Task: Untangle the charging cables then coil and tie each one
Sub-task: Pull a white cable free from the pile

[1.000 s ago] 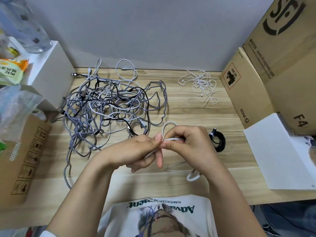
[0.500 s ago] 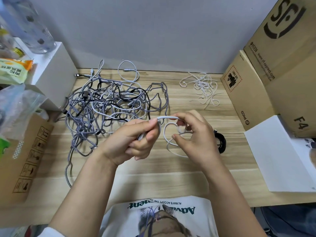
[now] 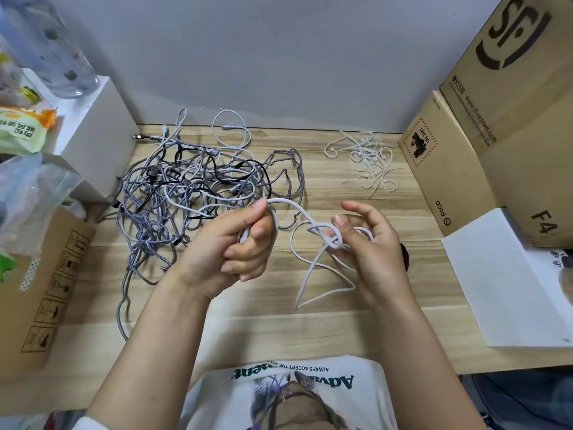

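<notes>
A white cable (image 3: pixel 297 209) stretches between both hands above the wooden desk (image 3: pixel 279 330). My left hand (image 3: pixel 235 249) is closed around one end of it. My right hand (image 3: pixel 369 243) pinches a looped, knotted part of the same cable, with loose loops hanging down to the desk. Behind my left hand lies a big tangle of grey braided, white and black cables (image 3: pixel 192 193). A black coiled cable (image 3: pixel 404 256) peeks out behind my right hand, mostly hidden.
A pile of white ties (image 3: pixel 369 159) lies at the back right. Cardboard boxes (image 3: pixel 483 144) and a white sheet (image 3: pixel 502 287) line the right side. A white box (image 3: pixel 93 135) and a brown carton (image 3: pixel 40 290) stand at the left.
My hands have moved apart, pulling the white cable out into a longer span. The loops now hang from my right hand instead of being bunched between both.
</notes>
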`<state>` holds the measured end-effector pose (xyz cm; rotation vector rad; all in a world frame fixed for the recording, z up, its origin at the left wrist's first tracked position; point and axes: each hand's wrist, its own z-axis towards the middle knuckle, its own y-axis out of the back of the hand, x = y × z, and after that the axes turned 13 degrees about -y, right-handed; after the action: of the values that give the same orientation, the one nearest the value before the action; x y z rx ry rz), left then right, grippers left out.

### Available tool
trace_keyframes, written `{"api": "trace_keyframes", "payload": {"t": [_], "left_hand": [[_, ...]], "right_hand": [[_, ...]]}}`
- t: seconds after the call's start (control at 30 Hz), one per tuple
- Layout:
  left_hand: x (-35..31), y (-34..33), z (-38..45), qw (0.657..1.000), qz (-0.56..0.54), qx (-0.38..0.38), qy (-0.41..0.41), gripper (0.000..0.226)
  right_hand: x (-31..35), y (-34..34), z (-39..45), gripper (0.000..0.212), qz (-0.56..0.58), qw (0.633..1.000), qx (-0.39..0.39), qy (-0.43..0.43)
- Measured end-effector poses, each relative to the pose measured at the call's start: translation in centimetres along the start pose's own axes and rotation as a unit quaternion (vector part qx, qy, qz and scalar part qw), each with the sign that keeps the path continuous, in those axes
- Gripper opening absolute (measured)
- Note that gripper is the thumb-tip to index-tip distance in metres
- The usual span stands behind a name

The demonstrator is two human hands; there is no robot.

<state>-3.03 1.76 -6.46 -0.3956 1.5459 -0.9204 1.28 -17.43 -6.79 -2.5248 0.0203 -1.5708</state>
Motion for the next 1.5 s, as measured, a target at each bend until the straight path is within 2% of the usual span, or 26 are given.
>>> {"api": "trace_keyframes", "payload": {"t": [0.07, 0.17, 0.23, 0.3, 0.4, 0.5, 0.57, 0.63, 0.7, 0.8, 0.87, 0.97, 1.03, 1.1, 1.13, 1.2, 1.27, 1.33, 1.4, 1.5], "left_hand": [[0.0, 0.0, 0.1, 1.000, -0.008, 0.003, -0.002, 0.030], [0.1, 0.1, 0.2, 1.000, -0.017, -0.004, -0.014, 0.030], [0.0, 0.1, 0.3, 0.999, -0.021, -0.013, -0.026, 0.029], [0.0, -0.2, 0.3, 0.998, -0.008, -0.055, -0.032, 0.032], [0.5, -0.6, 0.6, 0.977, 0.106, -0.185, -0.026, 0.036], [1.5, -0.4, 0.9, 0.923, 0.283, -0.257, -0.044, 0.031], [1.9, -0.8, 1.0, 0.917, 0.311, -0.245, -0.045, 0.022], [2.1, -1.6, 1.0, 0.929, 0.318, -0.188, -0.031, 0.013], [2.2, -2.0, 1.0, 0.923, 0.350, -0.158, -0.037, 0.008], [2.1, -1.9, 0.9, 0.908, 0.381, -0.162, -0.062, 0.010], [1.8, -2.1, 0.8, 0.905, 0.399, -0.142, -0.049, 0.009], [1.9, -2.4, 0.8, 0.892, 0.432, -0.130, -0.032, 0.021], [2.5, -2.0, 1.1, 0.858, 0.490, -0.147, -0.044, 0.027], [3.2, -1.4, 1.3, 0.829, 0.530, -0.169, -0.057, 0.018], [3.4, -1.2, 1.3, 0.825, 0.533, -0.176, -0.067, 0.008], [3.6, -1.0, 1.4, 0.815, 0.522, -0.230, -0.103, 0.013], [3.1, -0.7, 1.4, 0.796, 0.517, -0.285, -0.131, 0.015], [2.3, -0.6, 1.2, 0.789, 0.527, -0.293, -0.119, 0.016], [1.6, -1.1, 0.9, 0.827, 0.483, -0.270, -0.094, 0.017], [1.2, -1.9, 0.5, 0.894, 0.390, -0.214, -0.061, 0.023]], "right_hand": [[-0.5, -0.4, 0.2, 0.030, 0.080, 0.994, 0.019, -0.069], [-1.2, -1.0, 0.6, 0.040, 0.233, 0.957, 0.039, -0.166], [-1.7, -1.2, 0.6, 0.043, 0.255, 0.934, 0.089, -0.233], [-2.0, -1.5, 0.5, 0.035, 0.238, 0.925, 0.131, -0.268], [-2.0, -1.8, 0.7, 0.017, 0.199, 0.940, 0.142, -0.238], [-1.7, -1.9, 0.8, 0.011, 0.130, 0.957, 0.154, -0.207], [-1.7, -2.0, 0.7, 0.008, 0.113, 0.957, 0.172, -0.203], [-1.8, -2.1, 0.7, 0.015, 0.120, 0.955, 0.172, -0.209], [-1.9, -2.2, 0.7, 0.016, 0.127, 0.956, 0.163, -0.206], [-2.0, -2.3, 0.6, 0.012, 0.115, 0.960, 0.163, -0.194], [-2.1, -2.3, 0.6, 0.008, 0.121, 0.959, 0.159, -0.202], [-2.3, -2.3, 0.7, 0.008, 0.146, 0.956, 0.148, -0.206], [-2.5, -2.5, 0.6, 0.014, 0.159, 0.953, 0.151, -0.209], [-2.6, -2.7, 0.4, 0.015, 0.158, 0.953, 0.148, -0.214], [-2.5, -2.6, 0.3, 0.012, 0.142, 0.955, 0.146, -0.217], [-2.1, -2.0, 0.2, 0.007, 0.067, 0.958, 0.170, -0.221], [-1.6, -1.1, 0.2, 0.012, -0.089, 0.960, 0.190, -0.186], [-1.0, -0.1, 0.2, 0.012, -0.271, 0.954, 0.120, -0.052], [-0.3, 0.5, 0.5, 0.014, -0.342, 0.935, 0.018, 0.093], [0.4, 0.7, 1.0, 0.010, -0.330, 0.924, -0.045, 0.189]]}}
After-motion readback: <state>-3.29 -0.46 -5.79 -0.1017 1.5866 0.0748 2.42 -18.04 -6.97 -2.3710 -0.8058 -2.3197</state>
